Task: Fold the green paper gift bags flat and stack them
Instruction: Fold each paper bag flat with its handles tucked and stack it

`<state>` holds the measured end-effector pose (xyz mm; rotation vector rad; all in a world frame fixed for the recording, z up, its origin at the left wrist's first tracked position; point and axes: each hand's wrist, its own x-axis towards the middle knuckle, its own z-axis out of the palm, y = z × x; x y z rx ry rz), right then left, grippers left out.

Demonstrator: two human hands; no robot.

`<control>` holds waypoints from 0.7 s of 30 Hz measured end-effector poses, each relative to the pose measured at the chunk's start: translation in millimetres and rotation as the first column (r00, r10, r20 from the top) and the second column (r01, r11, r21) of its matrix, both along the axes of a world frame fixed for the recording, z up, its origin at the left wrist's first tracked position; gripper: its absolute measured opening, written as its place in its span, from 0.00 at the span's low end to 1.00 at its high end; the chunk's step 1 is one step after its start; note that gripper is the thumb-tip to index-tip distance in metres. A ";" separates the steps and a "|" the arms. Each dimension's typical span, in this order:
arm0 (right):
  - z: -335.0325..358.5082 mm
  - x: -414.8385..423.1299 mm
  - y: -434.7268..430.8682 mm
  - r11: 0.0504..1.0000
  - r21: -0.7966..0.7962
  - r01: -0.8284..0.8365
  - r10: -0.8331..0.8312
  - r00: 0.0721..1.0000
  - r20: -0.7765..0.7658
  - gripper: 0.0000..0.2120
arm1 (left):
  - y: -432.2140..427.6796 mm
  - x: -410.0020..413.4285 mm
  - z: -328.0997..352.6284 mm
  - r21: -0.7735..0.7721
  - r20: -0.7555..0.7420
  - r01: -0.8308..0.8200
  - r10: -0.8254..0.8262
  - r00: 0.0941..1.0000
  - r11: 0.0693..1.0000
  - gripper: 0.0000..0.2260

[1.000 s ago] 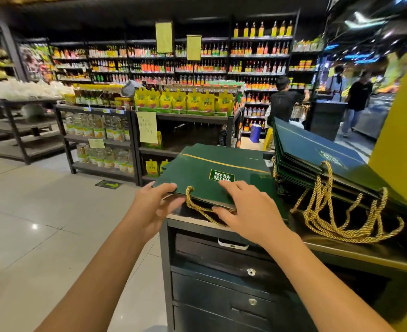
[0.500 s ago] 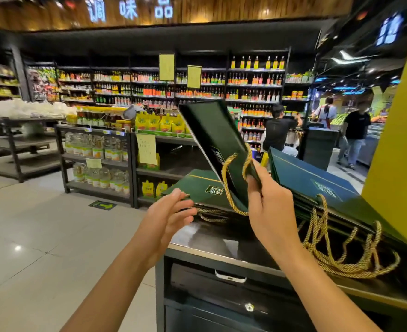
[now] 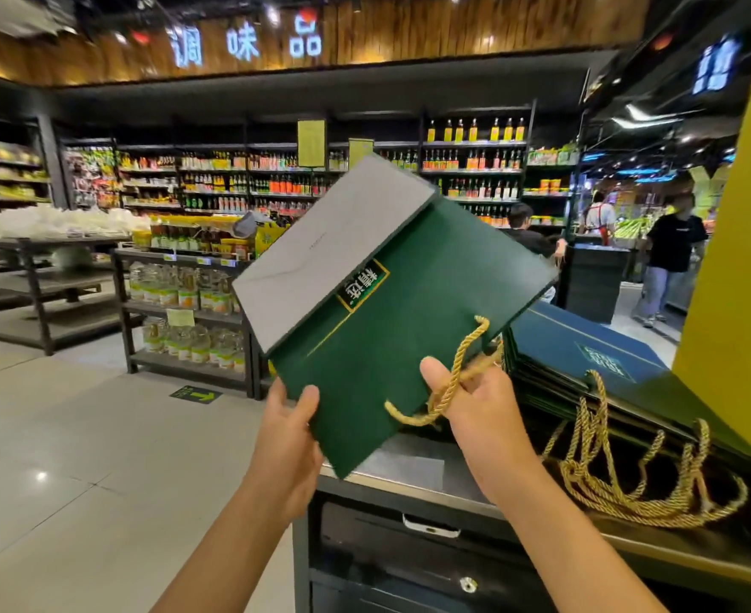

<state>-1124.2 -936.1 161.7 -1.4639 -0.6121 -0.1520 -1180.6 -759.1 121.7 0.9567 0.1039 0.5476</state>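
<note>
Left hand (image 3: 287, 431) pinches one edge of a flattened green gift bag (image 3: 409, 311); right hand (image 3: 484, 418) grips another at its gold rope handle (image 3: 448, 382). It tilts above the worktop (image 3: 409, 484), beside the stack of folded bags (image 3: 585, 347).

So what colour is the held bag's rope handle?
Gold rope handle, on the green bag; clearest in the head view.

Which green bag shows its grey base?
The green gift bag held up in the left hand and right hand: its grey base panel is folded over the front. The stacked bags on the counter show only their fronts.
</note>
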 end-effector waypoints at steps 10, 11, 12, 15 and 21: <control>-31.9 9.9 -34.9 0.845 -0.534 -0.026 0.002 0.999 -0.046 0.07 | 50.6 3.2 -3.2 0.197 -0.163 -0.226 0.259 0.952 0.954 0.13; -35.1 10.3 -38.3 0.818 -0.575 0.014 -0.015 1.000 0.002 0.08 | 54.3 2.2 -6.0 0.212 -0.178 -0.225 0.264 0.948 0.951 0.13; -36.9 10.6 -41.5 0.809 -0.585 0.055 -0.036 0.998 0.044 0.08 | 57.5 1.1 -8.8 0.225 -0.189 -0.222 0.266 0.945 0.949 0.13; -40.7 12.7 -48.5 0.818 -0.519 0.247 -0.146 0.963 0.227 0.11 | 64.9 -1.1 -18.4 0.274 -0.240 -0.187 0.255 0.937 0.944 0.14; -65.0 46.6 -46.5 0.686 -0.631 0.361 -0.045 0.887 0.459 0.17 | 62.9 9.9 -38.4 0.430 -0.384 -0.051 0.234 0.893 0.901 0.12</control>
